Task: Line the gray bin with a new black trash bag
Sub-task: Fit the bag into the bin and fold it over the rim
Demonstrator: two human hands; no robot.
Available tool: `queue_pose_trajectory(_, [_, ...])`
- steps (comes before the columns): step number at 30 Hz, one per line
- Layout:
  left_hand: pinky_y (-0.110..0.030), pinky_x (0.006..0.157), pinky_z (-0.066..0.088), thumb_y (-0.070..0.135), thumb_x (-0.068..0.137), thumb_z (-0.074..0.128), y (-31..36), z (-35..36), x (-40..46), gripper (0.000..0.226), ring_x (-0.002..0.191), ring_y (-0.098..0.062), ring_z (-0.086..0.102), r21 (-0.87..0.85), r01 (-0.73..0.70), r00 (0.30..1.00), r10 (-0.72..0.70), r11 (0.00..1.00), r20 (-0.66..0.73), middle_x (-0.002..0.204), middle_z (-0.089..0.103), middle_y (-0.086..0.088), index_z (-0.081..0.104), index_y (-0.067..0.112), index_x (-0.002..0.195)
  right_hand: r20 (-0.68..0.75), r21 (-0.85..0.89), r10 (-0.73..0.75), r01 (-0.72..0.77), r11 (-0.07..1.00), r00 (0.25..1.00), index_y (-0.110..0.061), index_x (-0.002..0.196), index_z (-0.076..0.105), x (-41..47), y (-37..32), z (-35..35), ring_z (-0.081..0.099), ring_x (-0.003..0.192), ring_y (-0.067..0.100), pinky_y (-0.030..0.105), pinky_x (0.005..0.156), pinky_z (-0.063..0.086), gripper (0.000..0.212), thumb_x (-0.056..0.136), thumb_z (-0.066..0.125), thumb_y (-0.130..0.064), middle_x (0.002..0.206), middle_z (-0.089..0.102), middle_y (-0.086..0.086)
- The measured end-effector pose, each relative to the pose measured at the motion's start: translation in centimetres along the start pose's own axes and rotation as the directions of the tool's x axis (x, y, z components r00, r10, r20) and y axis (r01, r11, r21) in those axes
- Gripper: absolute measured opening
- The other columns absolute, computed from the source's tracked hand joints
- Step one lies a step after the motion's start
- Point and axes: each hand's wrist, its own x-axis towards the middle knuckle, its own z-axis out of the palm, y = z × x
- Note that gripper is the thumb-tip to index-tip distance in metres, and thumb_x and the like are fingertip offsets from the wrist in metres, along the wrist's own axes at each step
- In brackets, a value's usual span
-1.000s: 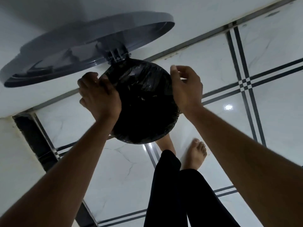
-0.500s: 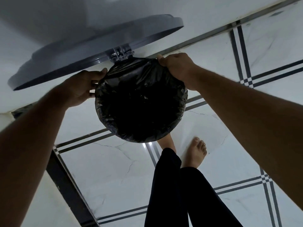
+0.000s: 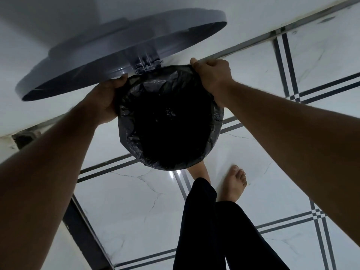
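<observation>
Bin: the gray bin is round and sits on the floor, right in front of the person. Only its hinge (image 3: pixel 148 62) and lid show, because the bag covers the top all the way around.
Lid: the gray lid (image 3: pixel 124 49) is tipped up and back, wide open, above the far side of the bin. It leans toward the white wall (image 3: pixel 48 20).
Bag: the black trash bag (image 3: pixel 169 121) is inside the bin, and its edge is folded over the rim. The plastic looks wrinkled and shiny near the edge — the middle is just dark, so I cannot tell how deep it goes.
Left hand: the left hand (image 3: pixel 106 102) is closed on the bag's edge at the far left side of the rim, with the thumb on top.
Right hand: the right hand (image 3: pixel 212 75) is curled tight around the bag's edge at the far right side of the rim, near the hinge.
Floor: the floor (image 3: pixel 126 201) has shiny white tiles with dark stripe lines.
Feet: one bare foot (image 3: pixel 234 184) stands just past the near side of the bin — the other one is mostly hidden under the bin.
Legs: the black pants (image 3: pixel 210 230) come up from the bottom of the view.
</observation>
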Motion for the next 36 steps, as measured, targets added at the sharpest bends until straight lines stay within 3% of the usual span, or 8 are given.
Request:
queue_pose_trajectory(4, [-0.043,0.114,0.049,0.046,0.102,0.062,-0.6,0.0,0.8,0.056,0.126,-0.027,0.067,0.106,0.007,0.998,-0.001,0.994,-0.063,0.148,0.062,-0.015,0.062,0.011,0.145,0.060,-0.066,0.078,-0.074,0.995,0.995,-0.025,0.093,0.072,0.1,-0.5,-0.2,0.067,0.076,0.007,0.017,0.051,0.049,0.025,0.104,0.073,-0.048,0.093,0.072,-0.007])
queue_pose_trajectory(13, [-0.035,0.088,0.047,0.052,0.099,0.062,-2.2,-0.8,-0.6,0.027,0.095,-0.015,0.064,0.198,0.067,0.950,-0.002,0.978,-0.312,0.098,0.071,0.006,0.072,0.027,0.105,-0.063,-0.137,-0.082,0.073,0.988,0.995,-0.018,0.086,0.076,-1.5,0.9,-1.5,0.076,0.095,0.020,0.038,0.089,0.060,0.033,0.100,0.066,-0.047,0.091,0.078,0.000])
queue_pose_trajectory(17, [-0.034,0.084,0.050,0.042,0.097,0.054,-4.6,0.7,-3.2,0.014,0.097,-0.023,0.064,0.358,0.001,0.487,0.312,0.934,-0.816,0.101,0.068,0.001,0.056,0.030,0.089,-0.233,-0.207,-0.270,0.224,0.952,0.934,-0.034,0.109,0.067,-4.3,2.7,-1.8,0.069,0.107,0.004,0.027,0.093,0.051,0.026,0.104,0.059,-0.058,0.107,0.072,-0.020])
queue_pose_trajectory(19, [-0.034,0.081,0.048,0.038,0.094,0.053,-7.0,4.3,-5.7,0.015,0.089,-0.023,0.061,0.568,-0.180,0.286,0.595,0.803,-0.751,0.089,0.062,0.002,0.048,0.028,0.084,-0.238,-0.159,-0.280,0.247,0.956,0.930,-0.031,0.117,0.070,-5.7,4.3,-1.7,0.067,0.105,-0.003,0.018,0.087,0.048,0.031,0.105,0.059,-0.057,0.114,0.073,-0.018])
queue_pose_trajectory(24, [-0.028,0.071,0.047,0.037,0.103,0.061,-14.7,12.6,-7.0,0.025,0.070,-0.015,0.062,0.845,-0.425,0.657,0.753,0.323,0.043,0.073,0.064,0.004,0.064,0.015,0.090,-0.228,-0.148,-0.327,0.300,0.943,0.917,-0.026,0.128,0.073,-7.7,8.7,-0.2,0.067,0.105,-0.002,0.020,0.090,0.053,0.040,0.110,0.052,-0.054,0.115,0.074,-0.016])
queue_pose_trajectory(27, [-0.029,0.063,0.040,0.040,0.107,0.052,-15.8,13.3,-3.2,0.038,0.059,-0.019,0.060,0.878,-0.197,0.828,0.554,0.435,-0.089,0.066,0.065,-0.002,0.066,0.015,0.083,-0.261,-0.119,-0.331,0.310,0.943,0.907,-0.023,0.125,0.075,-7.4,9.7,0.1,0.067,0.103,-0.003,0.014,0.087,0.051,0.035,0.112,0.052,-0.047,0.110,0.075,-0.017])
queue_pose_trajectory(30, [-0.037,0.089,0.048,0.035,0.104,0.056,-15.4,13.5,2.4,0.041,0.113,-0.031,0.066,0.803,-0.003,0.815,0.466,0.596,-0.344,0.125,0.070,-0.018,0.064,0.007,0.132,-0.298,-0.091,-0.326,0.313,0.945,0.897,-0.024,0.118,0.078,-6.1,10.4,0.1,0.068,0.102,0.000,0.021,0.089,0.054,0.038,0.114,0.048,-0.047,0.106,0.075,-0.017])
queue_pose_trajectory(36, [-0.042,0.128,0.010,0.039,0.114,0.034,-17.5,13.1,12.2,0.071,0.161,-0.038,0.004,0.749,0.308,0.911,0.045,0.586,-0.410,0.175,-0.001,-0.019,0.000,0.007,0.167,-0.314,-0.151,-0.422,0.394,0.907,0.851,-0.013,0.104,0.080,-4.6,12.0,0.0,0.068,0.096,0.011,0.035,0.088,0.058,0.048,0.116,0.047,-0.044,0.093,0.075,-0.010])
